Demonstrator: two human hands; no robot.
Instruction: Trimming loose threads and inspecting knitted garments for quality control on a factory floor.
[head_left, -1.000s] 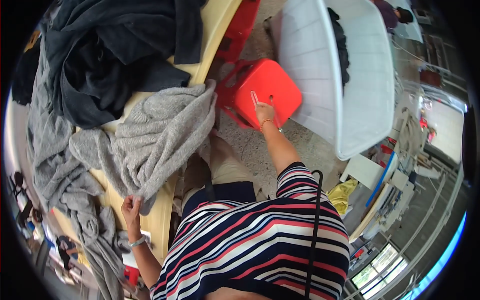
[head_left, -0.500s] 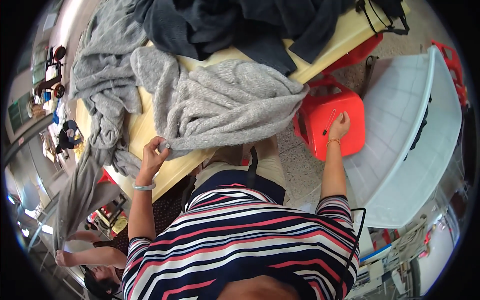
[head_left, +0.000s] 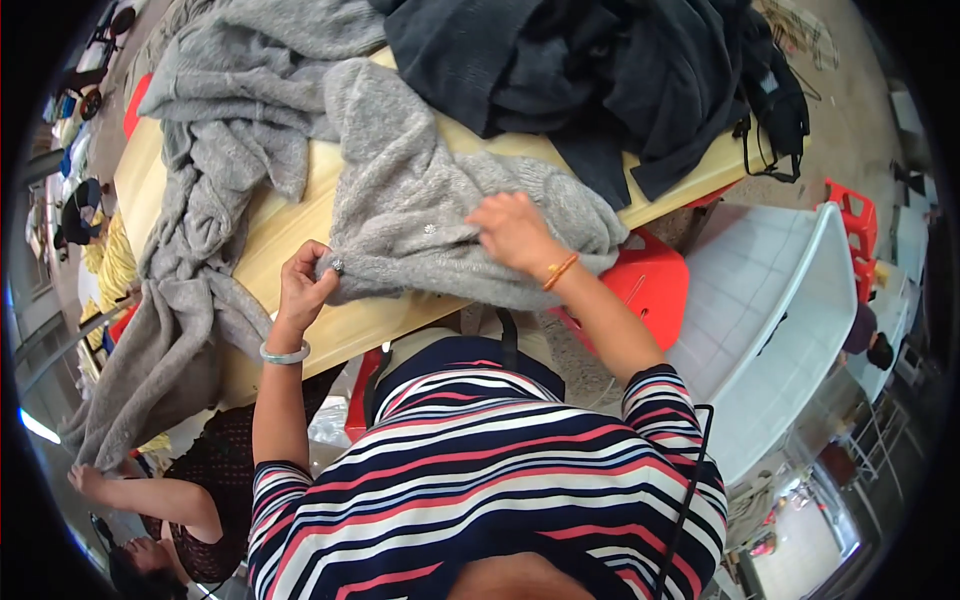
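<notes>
A light grey knitted garment (head_left: 385, 150) lies bunched along the near edge of the pale table. My left hand (head_left: 305, 288) pinches its near left corner between thumb and fingers, beside a round shiny button (head_left: 337, 265). My right hand (head_left: 512, 232) is on the middle of the garment, its fingers curled at the knit; their tips are slightly blurred. Another shiny button (head_left: 430, 229) shows on the fabric just left of those fingers. Under my right forearm is a red plastic stool (head_left: 655, 300), partly covered by it.
More grey knitwear (head_left: 215, 180) covers the table's left side and hangs off it. Dark garments (head_left: 560, 70) are heaped at the far side. A large white tub (head_left: 790, 340) stands at right. At lower left, a co-worker's hand (head_left: 88, 482) holds grey cloth. The wooden table (head_left: 290, 235) shows between piles.
My right hand has moved left from over the red stool, where a thin tool lay, onto the grey garment. My left hand keeps its pinch. The view has shifted.
</notes>
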